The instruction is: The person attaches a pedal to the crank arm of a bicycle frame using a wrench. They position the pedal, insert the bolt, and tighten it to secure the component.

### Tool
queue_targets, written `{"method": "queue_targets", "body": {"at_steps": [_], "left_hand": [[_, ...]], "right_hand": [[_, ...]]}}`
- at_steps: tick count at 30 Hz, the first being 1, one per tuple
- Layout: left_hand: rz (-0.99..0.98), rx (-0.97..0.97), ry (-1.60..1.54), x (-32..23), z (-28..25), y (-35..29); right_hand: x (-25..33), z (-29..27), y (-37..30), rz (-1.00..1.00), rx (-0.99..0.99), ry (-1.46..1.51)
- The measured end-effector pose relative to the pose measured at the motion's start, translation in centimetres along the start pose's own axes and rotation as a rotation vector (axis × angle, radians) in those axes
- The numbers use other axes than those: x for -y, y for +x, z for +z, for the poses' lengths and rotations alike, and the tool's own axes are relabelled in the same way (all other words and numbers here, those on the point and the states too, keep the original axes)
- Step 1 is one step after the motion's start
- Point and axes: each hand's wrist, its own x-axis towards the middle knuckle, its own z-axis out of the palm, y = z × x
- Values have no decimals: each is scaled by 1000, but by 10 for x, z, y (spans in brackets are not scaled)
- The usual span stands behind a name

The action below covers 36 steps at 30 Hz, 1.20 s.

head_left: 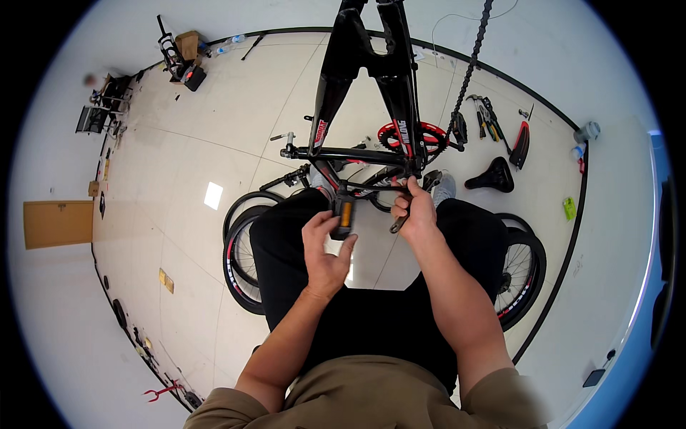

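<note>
In front of me a black bicycle frame [348, 61] with red and white markings stands with its tubes rising away. A black pedal [343, 218] with an orange reflector is at its near side, and my left hand [327, 261] holds it, fingers on its left edge and thumb at its lower end. My right hand [419, 212] is closed round a dark flat wrench [398, 225], whose end sticks out below the fist. The wrench's far end is hidden near the frame. Beyond the hands are a red chainring [389, 136] and a second pedal [460, 129]. From above hangs a chain [470, 68].
Bicycle wheels lie by my legs, one at left [239, 275] and one at right [529, 279]. On the floor at right are a black saddle [493, 176], a red-black mudguard [521, 145] and several hand tools [486, 118]. A front fork [171, 53] stands at the far left.
</note>
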Motion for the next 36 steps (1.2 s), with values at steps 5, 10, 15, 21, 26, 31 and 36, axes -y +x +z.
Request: {"method": "queue_targets", "body": {"at_steps": [5,10,15,21,26,31,36], "left_hand": [[187,77,221,-8,-9,6],[-863,-9,-935,-1,-2,0],[-1201,283,-1464,12,-6,-4],[-609,70,-477,8,9,-7],[-5,159,244,0,-3,7],[-332,110,-364,-9,-3,-6],[-1199,188,-1441,-4,-16,2]], "right_hand": [[1,0,0,2,6,8],[-1,1,1,8,14,4],[0,0,2,13,28,-7],[0,-1,2,1,8,-39],[1,-1,0,3,17,-34],[1,-1,2,10,27,-25],[1,0,0,2,10,-39]]}}
